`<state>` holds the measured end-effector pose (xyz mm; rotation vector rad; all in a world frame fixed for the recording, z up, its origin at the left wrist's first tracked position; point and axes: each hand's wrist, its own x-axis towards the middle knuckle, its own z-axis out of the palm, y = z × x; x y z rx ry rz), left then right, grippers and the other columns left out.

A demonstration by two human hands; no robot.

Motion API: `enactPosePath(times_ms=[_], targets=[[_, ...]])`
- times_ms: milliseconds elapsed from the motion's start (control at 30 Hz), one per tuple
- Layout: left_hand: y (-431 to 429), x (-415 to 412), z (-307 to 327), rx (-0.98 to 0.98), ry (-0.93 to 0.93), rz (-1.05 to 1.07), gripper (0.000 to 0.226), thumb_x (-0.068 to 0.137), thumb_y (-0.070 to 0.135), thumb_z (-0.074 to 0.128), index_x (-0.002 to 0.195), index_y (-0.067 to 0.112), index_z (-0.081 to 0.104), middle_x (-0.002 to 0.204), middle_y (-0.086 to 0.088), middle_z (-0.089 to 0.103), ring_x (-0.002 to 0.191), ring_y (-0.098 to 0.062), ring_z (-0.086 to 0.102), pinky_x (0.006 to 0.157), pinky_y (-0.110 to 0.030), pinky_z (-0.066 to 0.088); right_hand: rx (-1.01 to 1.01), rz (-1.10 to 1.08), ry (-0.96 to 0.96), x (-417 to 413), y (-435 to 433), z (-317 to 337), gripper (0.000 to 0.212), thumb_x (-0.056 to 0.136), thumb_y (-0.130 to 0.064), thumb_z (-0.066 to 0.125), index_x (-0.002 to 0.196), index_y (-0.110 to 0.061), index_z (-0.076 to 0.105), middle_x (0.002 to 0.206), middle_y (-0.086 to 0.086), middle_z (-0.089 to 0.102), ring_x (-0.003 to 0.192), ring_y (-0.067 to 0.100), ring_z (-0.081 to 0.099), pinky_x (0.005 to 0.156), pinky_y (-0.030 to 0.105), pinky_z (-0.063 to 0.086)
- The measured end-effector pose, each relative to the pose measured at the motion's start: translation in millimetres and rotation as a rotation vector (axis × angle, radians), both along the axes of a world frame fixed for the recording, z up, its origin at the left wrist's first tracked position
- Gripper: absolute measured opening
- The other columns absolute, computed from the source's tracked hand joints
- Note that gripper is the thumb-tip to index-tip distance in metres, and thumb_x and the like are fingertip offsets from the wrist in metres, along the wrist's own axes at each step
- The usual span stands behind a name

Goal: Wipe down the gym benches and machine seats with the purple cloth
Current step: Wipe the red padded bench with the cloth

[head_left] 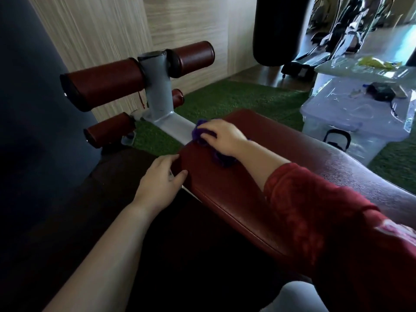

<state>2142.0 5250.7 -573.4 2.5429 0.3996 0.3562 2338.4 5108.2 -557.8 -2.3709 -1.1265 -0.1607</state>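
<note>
A dark red padded bench point(236, 194) runs from the lower right toward the centre. At its far end lies the bunched purple cloth point(221, 159), pressed onto the pad under my right hand point(225, 137), whose fingers curl over the cloth. My left hand point(161, 180) holds the bench's near side edge, thumb on top and fingers against the side. A red sleeve covers my right forearm.
The grey frame post point(157, 91) with several red foam rollers point(105, 84) stands beyond the bench end. Clear plastic storage boxes point(351, 122) sit at the right on green turf point(236, 97). A black punching bag point(281, 30) hangs at the back.
</note>
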Motion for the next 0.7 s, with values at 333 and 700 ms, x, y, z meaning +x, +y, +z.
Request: enactPosePath(times_ms=[333,700], targets=[[-3.5,21.6,8.8,0.039,-0.015,-0.088,0.049,0.09,0.047,0.054,0.136,0.03,0.049,0.138,0.01,0.046,0.127,-0.012,0.044,0.106,-0.043,0.038,0.082,-0.569,0.015,57.0,-57.7,-17.2,0.037,0.091,-0.042,0.048,0.125,-0.031,0.055,0.133,0.007,0.052,0.119,0.037,0.049,0.1,0.045,0.042],[22.5,-28.8,6.6,-0.06,0.029,-0.024,0.047,0.095,0.044,0.053,0.139,0.029,0.047,0.142,0.007,0.043,0.127,-0.011,0.044,0.095,-0.025,0.034,0.02,-0.336,0.042,-23.6,-48.0,-8.6,0.036,0.091,-0.031,0.055,0.127,-0.029,0.059,0.135,0.003,0.056,0.124,0.026,0.05,0.099,0.033,0.04]])
